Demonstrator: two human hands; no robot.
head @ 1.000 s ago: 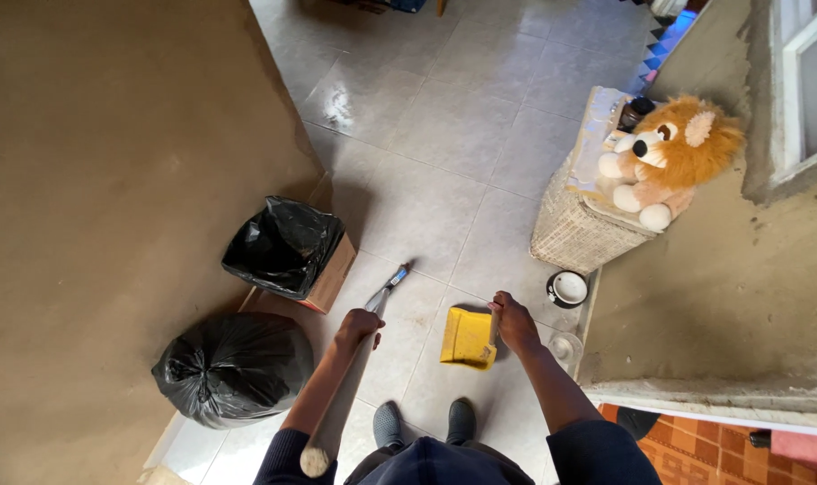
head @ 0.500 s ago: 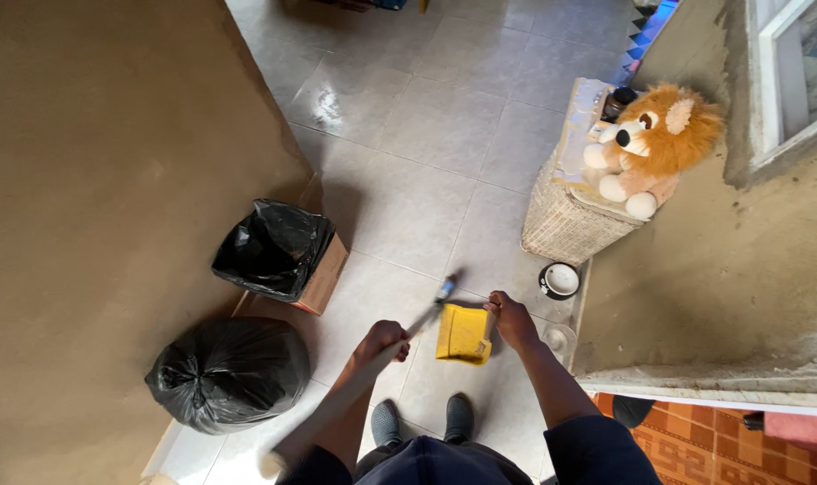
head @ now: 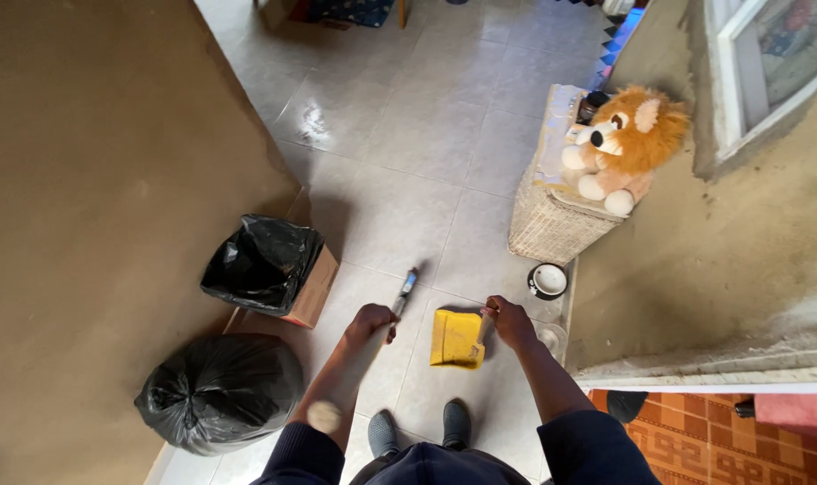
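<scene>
My left hand [head: 370,323] grips a long wooden broom handle [head: 354,368]; its blue-banded lower end [head: 405,289] points down at the pale tiled floor [head: 426,153]. A yellow dustpan [head: 455,339] rests on the tiles just right of the stick, held by its handle in my right hand [head: 509,321]. My two dark shoes [head: 422,427] stand right behind the dustpan.
A cardboard box lined with a black bag [head: 269,268] and a tied full black bag [head: 218,389] stand against the brown wall on the left. On the right are a wicker basket [head: 547,224] with an orange plush toy [head: 619,144] and a small bowl [head: 547,281].
The broom's lower end swung right toward the dustpan, then back left, and the stick's top end shifted. The dustpan hand stayed nearly still. The view drifted slightly.
</scene>
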